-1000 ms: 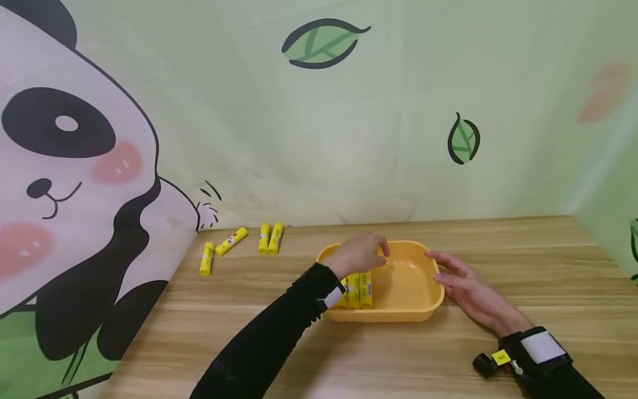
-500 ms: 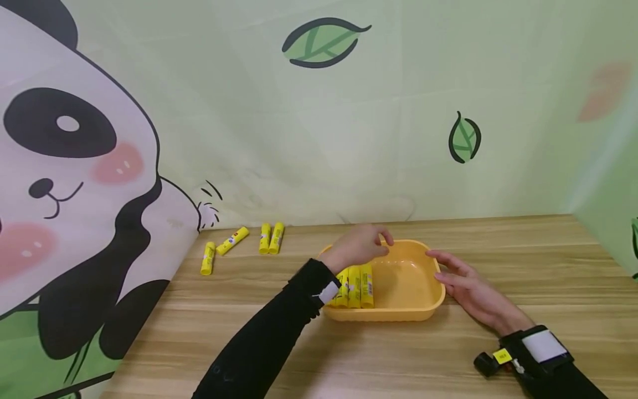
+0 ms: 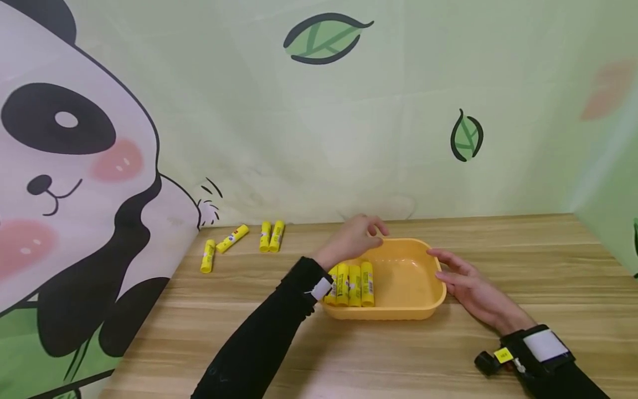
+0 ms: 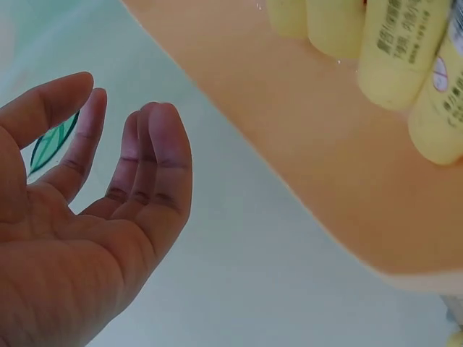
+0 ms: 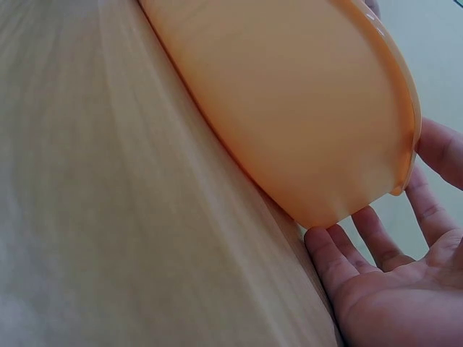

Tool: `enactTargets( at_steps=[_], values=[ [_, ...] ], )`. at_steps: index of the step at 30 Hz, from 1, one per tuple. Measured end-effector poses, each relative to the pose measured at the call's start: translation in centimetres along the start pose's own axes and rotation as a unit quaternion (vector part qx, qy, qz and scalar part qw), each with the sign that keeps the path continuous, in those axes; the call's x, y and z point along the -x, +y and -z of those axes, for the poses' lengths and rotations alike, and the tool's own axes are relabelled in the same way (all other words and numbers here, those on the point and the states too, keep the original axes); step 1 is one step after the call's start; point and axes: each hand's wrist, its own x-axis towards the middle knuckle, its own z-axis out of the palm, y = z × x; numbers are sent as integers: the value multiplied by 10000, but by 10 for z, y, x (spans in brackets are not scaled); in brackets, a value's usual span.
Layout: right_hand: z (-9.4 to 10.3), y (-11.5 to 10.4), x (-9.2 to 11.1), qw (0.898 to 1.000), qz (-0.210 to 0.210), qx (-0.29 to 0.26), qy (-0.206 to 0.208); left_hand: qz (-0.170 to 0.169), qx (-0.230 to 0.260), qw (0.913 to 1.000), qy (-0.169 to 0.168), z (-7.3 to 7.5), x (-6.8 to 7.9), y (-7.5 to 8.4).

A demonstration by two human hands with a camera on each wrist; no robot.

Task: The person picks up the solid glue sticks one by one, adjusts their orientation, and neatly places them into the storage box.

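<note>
Four glue sticks [image 3: 355, 285] lie inside one tray [image 3: 406, 285], four more [image 3: 232, 239] toward its ten o'clock; left hand [image 3: 350, 238], right hand [image 3: 477, 291]: grips apart.

Yellow sticks [image 3: 354, 285]: eight visible. Four lie inside orange tray [image 3: 406, 282]; four lie on table [image 3: 199, 327], two as close pair, two more farther left. Tray: one. Table: one. Left hand [image 3: 349, 239] plus right hand [image 3: 473, 291]: two hands. Black sleeves [image 3: 254, 343]: two. White wrist patches [image 3: 545, 344]: two. Small yellow tag [image 3: 502, 355]: one, at right wrist. Small black block [image 3: 487, 363]: one, beside tag. Printed panda [image 3: 65, 172]: one. Printed green leaves [image 3: 321, 39]: two whole, third cut by right edge.
</note>
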Motion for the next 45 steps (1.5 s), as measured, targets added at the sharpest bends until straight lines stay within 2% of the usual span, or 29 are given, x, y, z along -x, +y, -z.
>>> enactTargets(
  at_steps=[8, 14, 32, 45],
  values=[
    [0, -1, 0, 10000, 6, -4, 19, 191, 95, 9992, 324, 6, 5, -10],
    [0, -1, 1, 10000, -5, -41, -38, 129, 55, 9989, 439, 8, 7, -14],
    [1, 1, -1, 9999, 80, -14, -116, 289, 265, 9979, 520, 19, 15, -27],
    [1, 2, -1, 9999, 77, -58, -126, 437, 279, 9960, 726, 28, 20, -50]
  ],
)
